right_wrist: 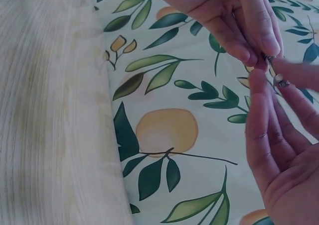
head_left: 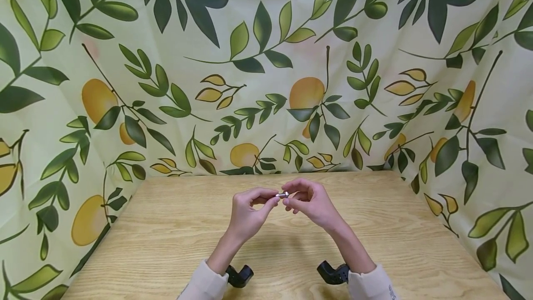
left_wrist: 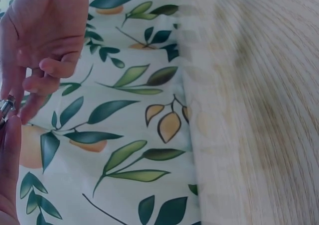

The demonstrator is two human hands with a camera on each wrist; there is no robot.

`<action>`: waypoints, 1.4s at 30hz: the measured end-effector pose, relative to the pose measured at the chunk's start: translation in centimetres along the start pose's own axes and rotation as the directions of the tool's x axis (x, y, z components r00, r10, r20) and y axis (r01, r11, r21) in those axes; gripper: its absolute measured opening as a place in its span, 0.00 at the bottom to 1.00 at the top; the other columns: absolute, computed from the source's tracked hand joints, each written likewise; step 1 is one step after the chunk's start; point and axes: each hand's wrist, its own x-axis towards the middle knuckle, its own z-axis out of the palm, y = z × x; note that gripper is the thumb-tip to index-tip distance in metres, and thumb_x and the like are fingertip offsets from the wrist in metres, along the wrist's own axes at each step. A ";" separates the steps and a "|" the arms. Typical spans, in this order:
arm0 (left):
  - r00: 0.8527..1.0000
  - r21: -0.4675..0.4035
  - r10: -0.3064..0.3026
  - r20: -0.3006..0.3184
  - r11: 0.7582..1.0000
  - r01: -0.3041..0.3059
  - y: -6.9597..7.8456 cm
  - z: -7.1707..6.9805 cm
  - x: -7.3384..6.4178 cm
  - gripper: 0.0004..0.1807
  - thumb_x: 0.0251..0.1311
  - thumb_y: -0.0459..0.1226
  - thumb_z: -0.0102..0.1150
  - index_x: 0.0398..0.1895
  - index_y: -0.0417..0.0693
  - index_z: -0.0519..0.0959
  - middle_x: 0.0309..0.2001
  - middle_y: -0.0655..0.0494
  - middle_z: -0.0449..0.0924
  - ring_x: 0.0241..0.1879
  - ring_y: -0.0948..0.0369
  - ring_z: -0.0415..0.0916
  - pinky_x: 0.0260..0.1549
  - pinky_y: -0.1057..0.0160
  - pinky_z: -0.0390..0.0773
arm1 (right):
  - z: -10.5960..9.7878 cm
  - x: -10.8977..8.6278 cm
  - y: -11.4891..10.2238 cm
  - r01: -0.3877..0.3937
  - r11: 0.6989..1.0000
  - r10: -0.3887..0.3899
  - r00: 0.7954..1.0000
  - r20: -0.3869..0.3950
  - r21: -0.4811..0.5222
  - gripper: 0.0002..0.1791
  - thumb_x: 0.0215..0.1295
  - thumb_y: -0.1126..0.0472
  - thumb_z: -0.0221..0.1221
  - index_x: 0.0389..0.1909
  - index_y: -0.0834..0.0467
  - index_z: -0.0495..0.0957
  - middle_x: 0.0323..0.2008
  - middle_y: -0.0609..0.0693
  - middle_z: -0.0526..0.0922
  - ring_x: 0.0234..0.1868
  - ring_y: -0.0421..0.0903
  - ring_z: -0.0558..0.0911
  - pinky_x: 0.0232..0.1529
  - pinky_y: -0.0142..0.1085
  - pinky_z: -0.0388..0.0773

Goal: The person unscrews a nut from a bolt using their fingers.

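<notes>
A small silver metal bolt point(head_left: 282, 195) is held up above the table between both hands. My left hand point(head_left: 248, 212) pinches its left end between thumb and fingertips. Curled around the wider right end are the fingers of my right hand point(head_left: 312, 203), with the index finger above and the thumb below; how firmly they touch is hard to tell. In the right wrist view the shiny rounded end of the bolt point(right_wrist: 281, 80) shows among the right fingers. Only part of the bolt point(left_wrist: 7, 107) appears at the left edge of the left wrist view; fingertips hide the rest.
Beneath the hands lies a light wood-grain table point(head_left: 175, 226). A cloth backdrop point(head_left: 266, 82) printed with leaves and fruit surrounds it at the back and sides. Black curved devices sit at the left wrist point(head_left: 240, 276) and the right wrist point(head_left: 333, 272), beside pale sleeves.
</notes>
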 end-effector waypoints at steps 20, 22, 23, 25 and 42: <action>1.000 -0.012 -0.019 -0.013 1.000 0.019 0.0 0.3 -0.1 0.07 0.57 0.27 0.73 0.40 0.38 0.88 0.34 0.46 0.91 0.29 0.55 0.90 0.34 0.68 0.89 | 0.1 -0.1 0.1 -0.048 0.999 0.047 0.998 0.031 0.021 0.15 0.70 0.68 0.63 0.54 0.71 0.78 0.44 0.71 0.85 0.31 0.41 0.88 0.32 0.36 0.88; 1.000 -0.009 -0.019 -0.013 1.000 0.019 0.0 0.4 -0.1 0.07 0.58 0.27 0.73 0.40 0.38 0.88 0.35 0.46 0.91 0.29 0.56 0.90 0.34 0.68 0.89 | 0.1 0.0 0.1 -0.055 0.998 0.055 0.998 0.026 0.002 0.17 0.69 0.67 0.64 0.56 0.69 0.78 0.43 0.69 0.85 0.30 0.41 0.88 0.31 0.36 0.87; 1.000 -0.009 -0.019 -0.014 1.000 0.018 0.1 0.3 0.0 0.07 0.58 0.27 0.73 0.40 0.39 0.88 0.34 0.46 0.91 0.29 0.56 0.90 0.34 0.68 0.89 | 0.1 0.0 0.1 -0.059 0.998 0.060 0.998 0.025 -0.006 0.17 0.70 0.66 0.64 0.56 0.69 0.78 0.42 0.69 0.86 0.30 0.42 0.88 0.31 0.36 0.87; 1.000 -0.005 -0.015 -0.014 1.000 0.015 0.0 0.3 -0.1 0.07 0.58 0.27 0.73 0.40 0.38 0.88 0.34 0.46 0.91 0.29 0.56 0.90 0.34 0.67 0.89 | 0.1 0.0 0.1 -0.070 0.997 0.070 0.997 0.029 -0.015 0.17 0.72 0.64 0.63 0.56 0.68 0.79 0.40 0.67 0.86 0.30 0.42 0.87 0.30 0.36 0.87; 1.000 0.012 -0.011 -0.020 1.000 0.011 -0.2 0.2 -0.2 0.05 0.62 0.30 0.71 0.39 0.39 0.88 0.34 0.48 0.91 0.29 0.58 0.90 0.35 0.67 0.89 | 0.2 0.0 0.0 -0.004 1.000 0.004 1.000 -0.017 0.003 0.11 0.70 0.67 0.64 0.49 0.69 0.81 0.43 0.70 0.85 0.31 0.41 0.88 0.30 0.36 0.87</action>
